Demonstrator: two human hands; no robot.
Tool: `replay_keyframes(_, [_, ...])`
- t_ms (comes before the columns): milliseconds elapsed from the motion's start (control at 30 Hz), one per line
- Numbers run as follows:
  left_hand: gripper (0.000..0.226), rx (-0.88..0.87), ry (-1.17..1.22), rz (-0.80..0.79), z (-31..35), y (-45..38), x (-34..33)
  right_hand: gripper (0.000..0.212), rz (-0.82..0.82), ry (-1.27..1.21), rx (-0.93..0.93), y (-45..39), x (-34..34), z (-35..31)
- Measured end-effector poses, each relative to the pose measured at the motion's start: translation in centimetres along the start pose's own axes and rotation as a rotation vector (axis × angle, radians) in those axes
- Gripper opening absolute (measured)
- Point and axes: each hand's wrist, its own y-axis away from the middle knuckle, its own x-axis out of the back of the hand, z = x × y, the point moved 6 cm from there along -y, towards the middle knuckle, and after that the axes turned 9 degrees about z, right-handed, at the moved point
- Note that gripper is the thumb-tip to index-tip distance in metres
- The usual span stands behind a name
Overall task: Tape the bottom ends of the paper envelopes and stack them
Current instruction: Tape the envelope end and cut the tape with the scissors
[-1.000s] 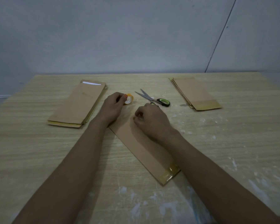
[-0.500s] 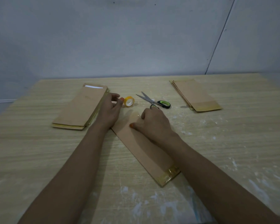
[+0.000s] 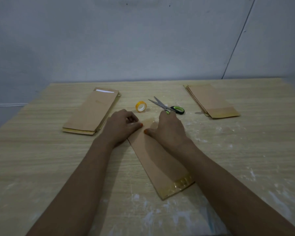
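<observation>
- Tape roll (image 3: 141, 106), scissors (image 3: 167, 107): on worktop (image 3: 41, 159) beyond my hands.
- Envelope stacks: left (image 3: 92, 111), right (image 3: 212, 101).
- Envelope (image 3: 157, 160): left hand (image 3: 121, 128) fingers curled, pinching its far end; right hand (image 3: 169, 130) fingers flat, pressing.

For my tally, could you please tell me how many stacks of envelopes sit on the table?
2: the left stack lies far left, the right stack far right. A single envelope lies between, under both hands; sheets within each stack can't be counted.
</observation>
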Motion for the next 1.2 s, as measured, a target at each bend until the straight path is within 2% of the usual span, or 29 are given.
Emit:
replay_keyframes(133, [0.017,0.059,0.003,-0.036,-0.1,0.0,-0.9,0.070,0.000,-0.058,-0.013,-0.2,-0.4,0.4])
replay_keyframes(200, [0.015,0.113,0.076,-0.036,-0.6,-0.1,-1.2,0.066,0.020,-0.084,-0.012,-0.2,-0.4,0.5])
replay_keyframes(400, [0.013,0.219,0.532,0.026,0.5,0.2,-0.9,0.040,0.314,-0.349,-0.007,-1.0,0.9,0.8])
replay_keyframes(500, [0.012,0.230,0.617,0.049,1.0,0.3,-0.9,0.031,0.448,-0.406,0.012,-1.3,1.8,0.9])
replay_keyframes(600, [0.010,0.224,0.656,0.059,1.2,0.2,-0.7,0.027,0.504,-0.427,0.031,-1.4,2.0,1.0])
replay_keyframes(733, [0.009,0.194,0.697,0.072,1.5,0.1,-0.5,0.024,0.504,-0.481,0.057,-1.6,1.8,1.1])
replay_keyframes(867, [0.010,0.159,0.742,0.067,1.9,0.2,-0.2,0.012,0.488,-0.650,-0.002,-1.8,2.0,1.5])
replay_keyframes(967, [0.011,0.154,0.775,0.058,2.3,0.2,-0.2,0.003,0.379,-0.836,-0.108,-2.4,1.5,1.9])
replay_keyframes(1067, [0.009,0.155,0.777,0.063,2.5,0.3,-0.2,0.007,0.281,-0.934,-0.166,-2.9,1.0,2.2])
replay_keyframes(1200, [0.006,0.193,0.801,0.106,2.0,0.1,0.0,0.015,0.281,-0.983,-0.198,-3.2,0.6,2.5])
